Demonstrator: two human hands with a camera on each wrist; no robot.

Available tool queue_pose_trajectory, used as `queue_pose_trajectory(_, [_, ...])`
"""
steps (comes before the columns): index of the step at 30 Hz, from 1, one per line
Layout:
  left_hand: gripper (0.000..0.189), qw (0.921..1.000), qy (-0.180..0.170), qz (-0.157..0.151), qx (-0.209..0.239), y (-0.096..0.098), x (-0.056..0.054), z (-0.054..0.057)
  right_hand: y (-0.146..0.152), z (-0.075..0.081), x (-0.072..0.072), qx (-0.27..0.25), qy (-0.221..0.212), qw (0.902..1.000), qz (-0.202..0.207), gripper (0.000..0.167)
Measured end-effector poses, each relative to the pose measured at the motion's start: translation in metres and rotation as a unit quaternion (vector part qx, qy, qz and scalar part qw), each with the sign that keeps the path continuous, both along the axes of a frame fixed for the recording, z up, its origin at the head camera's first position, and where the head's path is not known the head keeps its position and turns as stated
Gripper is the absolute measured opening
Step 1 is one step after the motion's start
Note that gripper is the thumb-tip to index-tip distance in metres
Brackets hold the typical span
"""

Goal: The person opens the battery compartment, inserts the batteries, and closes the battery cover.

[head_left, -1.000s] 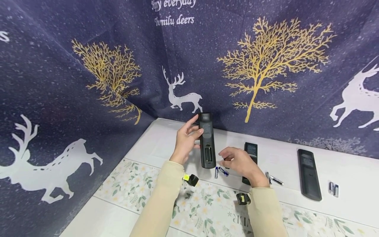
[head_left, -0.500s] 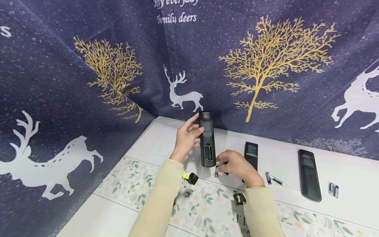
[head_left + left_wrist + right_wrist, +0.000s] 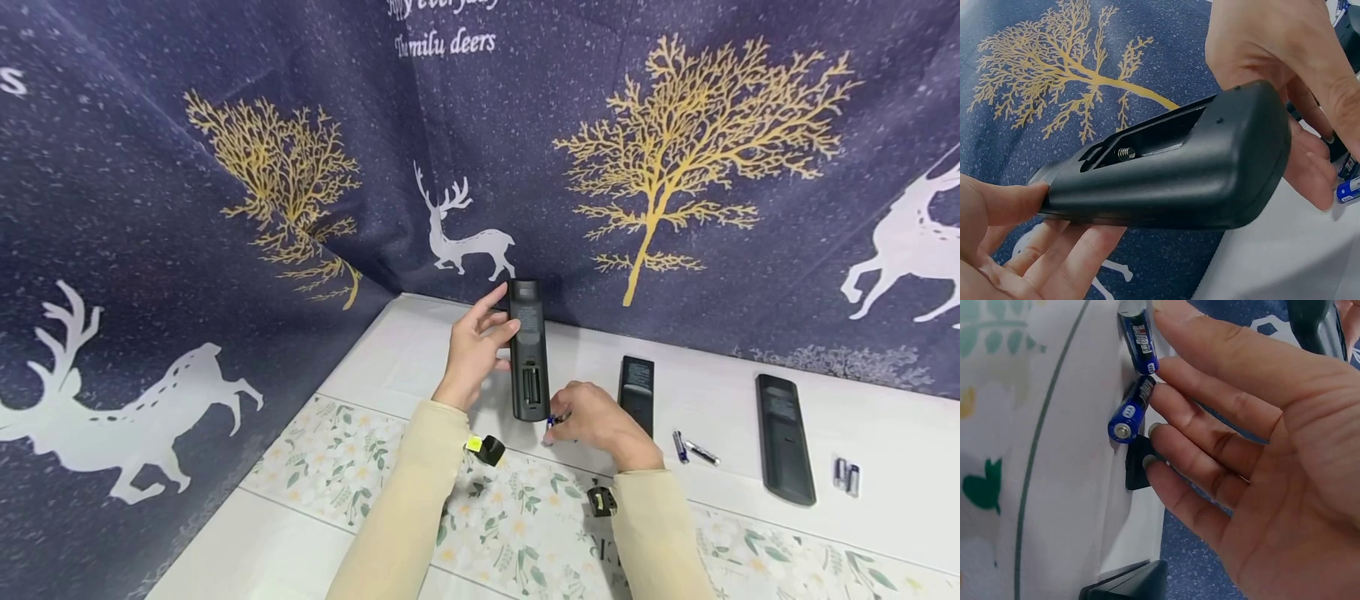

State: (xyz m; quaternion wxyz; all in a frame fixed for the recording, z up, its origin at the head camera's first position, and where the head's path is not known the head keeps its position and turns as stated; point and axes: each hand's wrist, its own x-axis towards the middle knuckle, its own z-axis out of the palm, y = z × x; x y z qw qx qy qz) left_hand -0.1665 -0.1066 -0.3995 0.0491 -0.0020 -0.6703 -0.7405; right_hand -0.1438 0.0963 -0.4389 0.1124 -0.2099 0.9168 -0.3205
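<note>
My left hand (image 3: pixel 467 360) grips a black remote control (image 3: pixel 529 346) near its far end, thumb on the back and fingers beneath. The back faces up. Its uncovered battery compartment (image 3: pixel 531 385) holds no battery, and a coil spring (image 3: pixel 1126 154) shows inside. Close to the remote's near end, my right hand (image 3: pixel 596 421) reaches down to two blue AAA batteries on the table. In the right wrist view, thumb and fingertips are right at the upper battery (image 3: pixel 1141 339) and lower battery (image 3: pixel 1131 411). A small black flat piece (image 3: pixel 1138 465) is partly behind the other fingertips.
To the right lie a smaller black remote (image 3: pixel 637 390), partly hidden by my right hand, and a larger one (image 3: pixel 784 440). Two loose batteries (image 3: pixel 692 448) lie between them, and another pair (image 3: pixel 846 477) lies farther right. A patterned curtain (image 3: pixel 480 150) hangs behind the table.
My right hand has moved left and down to the two batteries, covering much of them. My left hand and the remote stay nearly in place.
</note>
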Motion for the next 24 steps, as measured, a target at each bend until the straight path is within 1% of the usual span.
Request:
queue_pose_trajectory(2, [0.058, 1.0000, -0.001, -0.001, 0.003, 0.000, 0.000, 0.000, -0.001, -0.001, 0.000, 0.002, -0.003, 1.0000, -0.006, 0.036])
queue_pose_trajectory(7, [0.059, 1.0000, -0.005, -0.002, 0.007, 0.001, 0.000, 0.000, -0.004, -0.002, 0.000, 0.011, -0.018, 0.9995, -0.022, 0.030])
queue_pose_trajectory(10, [0.060, 1.0000, -0.003, -0.001, 0.002, 0.001, 0.000, 0.000, -0.005, -0.003, -0.002, 0.017, -0.016, 0.9996, -0.018, 0.031])
queue_pose_trajectory(14, [0.060, 1.0000, 0.000, 0.003, -0.001, 0.001, 0.001, 0.000, -0.007, -0.004, -0.003, -0.001, -0.017, 0.9998, -0.011, 0.038])
queue_pose_trajectory(18, [0.060, 1.0000, 0.002, 0.006, 0.000, 0.000, 0.001, 0.002, -0.009, -0.004, -0.004, -0.033, -0.030, 0.9989, -0.012, 0.042])
queue_pose_trajectory(21, [0.060, 1.0000, 0.002, 0.004, -0.001, 0.000, 0.000, 0.002, -0.010, -0.004, -0.005, -0.049, -0.036, 0.9979, -0.023, 0.045])
queue_pose_trajectory(24, [0.059, 1.0000, 0.000, 0.004, 0.000, -0.001, 0.000, 0.002, -0.011, -0.006, -0.004, -0.061, -0.039, 0.9968, -0.035, 0.041])
